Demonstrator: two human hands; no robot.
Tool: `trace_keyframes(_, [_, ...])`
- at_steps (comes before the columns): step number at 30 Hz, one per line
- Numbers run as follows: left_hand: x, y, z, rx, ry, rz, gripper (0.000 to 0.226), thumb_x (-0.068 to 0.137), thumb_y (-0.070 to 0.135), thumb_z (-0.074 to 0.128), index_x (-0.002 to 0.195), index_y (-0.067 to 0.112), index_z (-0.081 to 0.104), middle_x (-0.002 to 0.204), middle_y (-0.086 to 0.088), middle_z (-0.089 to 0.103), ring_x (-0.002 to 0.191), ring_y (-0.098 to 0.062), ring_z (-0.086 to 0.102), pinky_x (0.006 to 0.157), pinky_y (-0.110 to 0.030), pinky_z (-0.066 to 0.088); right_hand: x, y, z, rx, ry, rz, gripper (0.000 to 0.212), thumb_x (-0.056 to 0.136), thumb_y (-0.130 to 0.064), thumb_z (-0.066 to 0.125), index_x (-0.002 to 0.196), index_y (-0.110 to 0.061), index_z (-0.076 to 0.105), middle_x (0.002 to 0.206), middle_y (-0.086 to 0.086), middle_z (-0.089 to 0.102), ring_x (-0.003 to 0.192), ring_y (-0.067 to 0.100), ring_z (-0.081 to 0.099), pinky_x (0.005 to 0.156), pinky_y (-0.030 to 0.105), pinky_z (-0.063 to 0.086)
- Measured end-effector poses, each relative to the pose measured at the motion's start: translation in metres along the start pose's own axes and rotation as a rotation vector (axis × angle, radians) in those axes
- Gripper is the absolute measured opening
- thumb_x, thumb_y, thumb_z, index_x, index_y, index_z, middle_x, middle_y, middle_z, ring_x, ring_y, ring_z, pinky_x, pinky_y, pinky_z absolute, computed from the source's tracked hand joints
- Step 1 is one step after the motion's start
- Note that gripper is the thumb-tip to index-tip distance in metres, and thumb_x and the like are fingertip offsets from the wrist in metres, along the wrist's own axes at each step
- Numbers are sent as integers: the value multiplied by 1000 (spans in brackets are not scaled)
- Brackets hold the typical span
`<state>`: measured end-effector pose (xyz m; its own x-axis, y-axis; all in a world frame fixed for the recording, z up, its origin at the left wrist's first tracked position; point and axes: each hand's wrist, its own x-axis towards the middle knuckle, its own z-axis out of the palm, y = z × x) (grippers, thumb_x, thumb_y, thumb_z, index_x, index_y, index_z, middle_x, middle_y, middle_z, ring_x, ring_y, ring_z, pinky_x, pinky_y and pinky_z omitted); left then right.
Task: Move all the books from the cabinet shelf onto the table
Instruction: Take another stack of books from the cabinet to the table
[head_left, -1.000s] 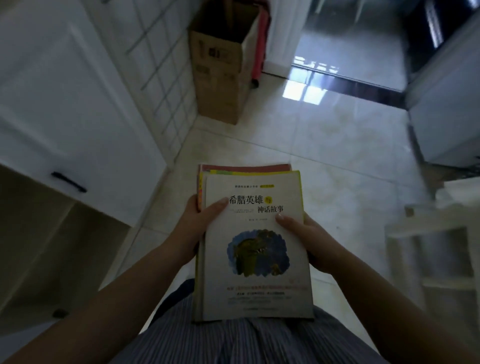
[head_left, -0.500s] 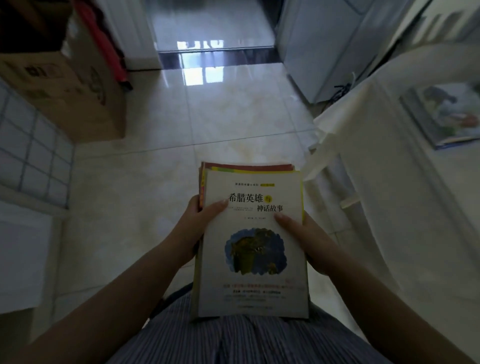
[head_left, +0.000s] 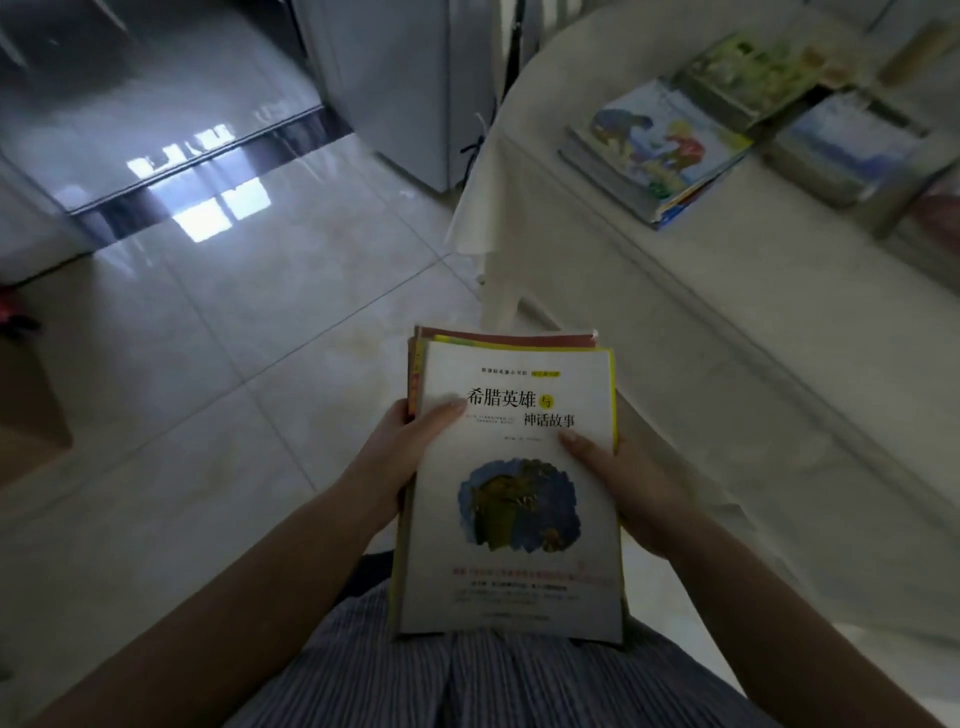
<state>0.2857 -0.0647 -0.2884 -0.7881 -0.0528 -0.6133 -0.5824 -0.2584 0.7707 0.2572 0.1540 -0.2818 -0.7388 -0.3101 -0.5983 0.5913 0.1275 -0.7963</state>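
Observation:
I hold a stack of books (head_left: 511, 499) flat in front of my waist. Its top book has a white cover with a blue and green picture and dark lettering. My left hand (head_left: 400, 457) grips the stack's left edge, thumb on the cover. My right hand (head_left: 618, 483) grips the right edge the same way. The table (head_left: 675, 291) with a pale cloth stands to the right, above the stack in the view. Several picture books (head_left: 654, 150) lie on it in low piles. The cabinet shelf is out of view.
Glossy tiled floor (head_left: 208, 338) spreads to the left and ahead. A grey appliance or cabinet (head_left: 395, 88) stands behind the table's far corner. A brown box edge (head_left: 31, 410) shows at the far left. A dark threshold strip (head_left: 208, 171) crosses the floor.
My view has swung to the right, away from the white cabinet and cardboard box, bringing the table and its books into sight. Both hands keep the same grip on the stack.

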Motion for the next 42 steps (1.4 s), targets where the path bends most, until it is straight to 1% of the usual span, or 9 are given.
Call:
trace_keyframes(5, [65,58,29,122,-218,-6,15,90,26,59,104,25,62,89,6,76,85,-17,73,71,-33,57,36,-36,-29,93,130,-29,28,82,-36,60,109,-30,61,102,-2,75,91,20,72,76,39,60])
trace_keyframes(9, [114,96,50,237,-370,-1,24,88,23,62,112,24,62,102,1,75,92,-19,72,70,-31,59,56,-60,-49,162,256,-42,46,73,-42,63,116,-25,58,105,1,74,92,22,72,78,42,59])
trace_keyframes(16, [181,125,94,403,-540,-60,59,78,24,75,130,21,49,116,-2,68,97,-17,69,75,-32,59,68,-70,-78,296,420,-54,44,72,-44,61,113,-29,57,101,-1,74,86,19,73,67,33,60])
trace_keyframes(20, [210,131,135,488,-622,-82,41,77,10,74,103,34,52,97,10,67,82,-2,67,65,-20,57,74,-70,-107,383,508,-43,32,82,-38,59,112,-30,56,103,1,74,87,21,73,67,34,60])
trace_keyframes(25, [243,143,192,568,-613,-122,77,64,25,85,130,19,47,121,-4,64,106,-22,64,91,-45,53,92,-75,-157,445,585,-33,32,86,-34,58,117,-24,58,99,0,75,86,21,73,66,33,60])
trace_keyframes(29, [274,153,252,591,-576,-127,65,73,15,79,127,20,43,118,-4,62,101,-20,63,85,-38,53,108,-84,-211,489,627,-17,37,85,-36,60,120,-23,56,104,4,73,88,24,72,70,39,60])
trace_keyframes(33, [308,167,304,704,-547,-142,95,51,36,88,134,22,44,122,-5,64,103,-21,65,93,-46,51,127,-96,-265,523,628,9,50,79,-42,64,123,-21,56,111,8,71,96,29,70,84,50,56])
trace_keyframes(36, [329,176,333,739,-512,-150,111,38,45,87,136,24,41,123,-4,64,103,-22,65,93,-47,51,143,-107,-294,531,641,9,44,82,-38,64,122,-23,55,110,6,70,96,27,69,82,47,57])
trace_keyframes(42, [366,190,374,825,-443,-161,106,47,42,85,139,20,38,127,-6,61,106,-23,61,96,-46,50,172,-124,-338,544,623,35,26,90,-31,58,115,-24,57,106,4,71,90,23,70,71,37,59])
